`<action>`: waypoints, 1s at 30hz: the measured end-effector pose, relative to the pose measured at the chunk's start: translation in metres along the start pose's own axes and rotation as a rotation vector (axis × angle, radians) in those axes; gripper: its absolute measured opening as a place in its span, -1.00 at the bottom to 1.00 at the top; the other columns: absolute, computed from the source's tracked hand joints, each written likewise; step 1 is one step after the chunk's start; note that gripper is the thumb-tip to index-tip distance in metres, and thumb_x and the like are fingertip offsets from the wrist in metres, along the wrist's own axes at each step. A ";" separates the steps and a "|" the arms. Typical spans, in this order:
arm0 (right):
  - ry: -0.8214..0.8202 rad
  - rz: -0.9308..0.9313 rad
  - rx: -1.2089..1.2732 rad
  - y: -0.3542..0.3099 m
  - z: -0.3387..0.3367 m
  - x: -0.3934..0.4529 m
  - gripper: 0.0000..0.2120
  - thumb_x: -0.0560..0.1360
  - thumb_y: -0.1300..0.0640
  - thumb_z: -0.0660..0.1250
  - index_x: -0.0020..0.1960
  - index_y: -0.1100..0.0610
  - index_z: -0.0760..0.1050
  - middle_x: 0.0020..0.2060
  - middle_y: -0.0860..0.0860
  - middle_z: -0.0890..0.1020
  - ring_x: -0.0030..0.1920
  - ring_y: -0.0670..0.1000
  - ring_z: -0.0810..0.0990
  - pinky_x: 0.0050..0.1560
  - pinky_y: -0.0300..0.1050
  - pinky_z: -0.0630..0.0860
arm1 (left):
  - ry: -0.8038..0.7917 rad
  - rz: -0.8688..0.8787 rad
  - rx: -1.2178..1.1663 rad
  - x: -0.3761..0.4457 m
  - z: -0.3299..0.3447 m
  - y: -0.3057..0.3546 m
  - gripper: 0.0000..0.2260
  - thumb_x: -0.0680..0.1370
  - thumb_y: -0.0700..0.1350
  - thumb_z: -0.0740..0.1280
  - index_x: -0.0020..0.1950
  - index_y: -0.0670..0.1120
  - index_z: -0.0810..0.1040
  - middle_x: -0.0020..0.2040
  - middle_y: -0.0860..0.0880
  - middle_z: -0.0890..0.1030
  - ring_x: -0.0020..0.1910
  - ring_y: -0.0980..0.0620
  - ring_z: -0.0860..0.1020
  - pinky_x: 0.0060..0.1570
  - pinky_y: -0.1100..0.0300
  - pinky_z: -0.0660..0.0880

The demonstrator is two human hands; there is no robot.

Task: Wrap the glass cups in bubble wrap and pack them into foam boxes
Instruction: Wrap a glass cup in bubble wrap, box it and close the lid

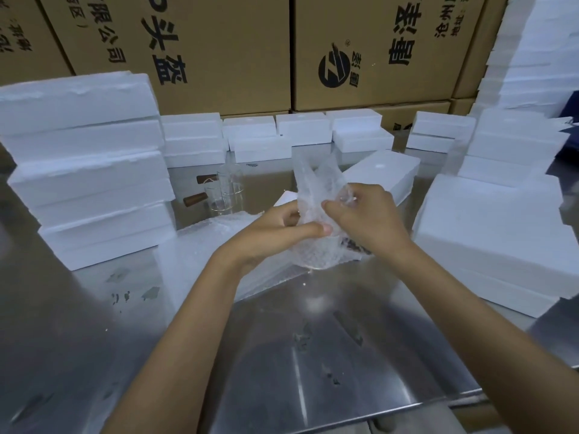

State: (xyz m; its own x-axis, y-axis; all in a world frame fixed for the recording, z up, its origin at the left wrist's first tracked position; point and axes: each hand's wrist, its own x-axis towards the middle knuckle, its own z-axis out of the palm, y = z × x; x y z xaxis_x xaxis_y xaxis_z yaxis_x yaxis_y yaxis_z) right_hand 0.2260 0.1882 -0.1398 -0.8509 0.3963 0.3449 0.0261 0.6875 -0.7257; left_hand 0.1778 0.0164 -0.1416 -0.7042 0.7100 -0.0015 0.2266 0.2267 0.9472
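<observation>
Foam boxes (pixel 91 170) stack from nine o'clock round to three on the steel surface (pixel 313 355). Bubble wrap (pixel 316 195) stands crumpled at centre, pinched by left hand (pixel 275 233) and right hand (pixel 366 220); the cup inside is hard to make out. Bare glass cups (pixel 227 191) stand at eleven o'clock.

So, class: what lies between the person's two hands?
Head view: a cup bundled in bubble wrap, gripped by the left hand and the right hand.
</observation>
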 end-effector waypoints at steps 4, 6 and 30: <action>0.065 -0.057 -0.199 0.010 0.002 -0.006 -0.69 0.44 -0.06 0.35 -0.38 0.00 0.33 -0.47 -0.12 0.44 -0.40 -0.08 0.46 -0.36 -0.18 0.27 | 0.000 -0.041 0.027 0.006 0.010 -0.007 -0.74 0.45 0.06 0.46 0.11 0.05 0.66 0.08 0.09 0.70 0.10 0.19 0.63 0.08 0.18 0.49; 0.082 -0.082 -0.279 0.015 0.002 -0.009 -0.75 0.47 -0.09 0.34 -0.28 0.00 0.37 -0.42 -0.15 0.45 -0.33 -0.01 0.52 -0.33 -0.17 0.29 | 0.023 -0.054 0.016 0.007 0.012 -0.010 -0.68 0.39 0.06 0.43 0.06 -0.07 0.68 0.04 0.00 0.71 0.09 0.09 0.64 0.14 0.14 0.53; 0.197 -0.385 -0.121 0.043 0.001 -0.072 -0.71 0.49 -0.01 0.16 0.08 0.05 0.56 0.31 -0.03 0.49 0.35 0.01 0.37 0.34 -0.08 0.23 | 0.017 0.061 0.658 0.006 0.026 -0.010 -0.69 0.49 0.18 0.20 -0.27 0.09 0.65 0.13 0.25 0.38 0.18 0.28 0.31 0.10 0.22 0.35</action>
State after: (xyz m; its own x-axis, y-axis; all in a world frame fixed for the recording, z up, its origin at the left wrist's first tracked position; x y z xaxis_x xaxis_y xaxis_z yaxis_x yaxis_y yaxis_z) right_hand 0.2873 0.1887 -0.1966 -0.6946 0.1976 0.6917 -0.2021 0.8692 -0.4512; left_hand 0.1887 0.0358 -0.1595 -0.6864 0.7250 0.0562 0.6266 0.5505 0.5517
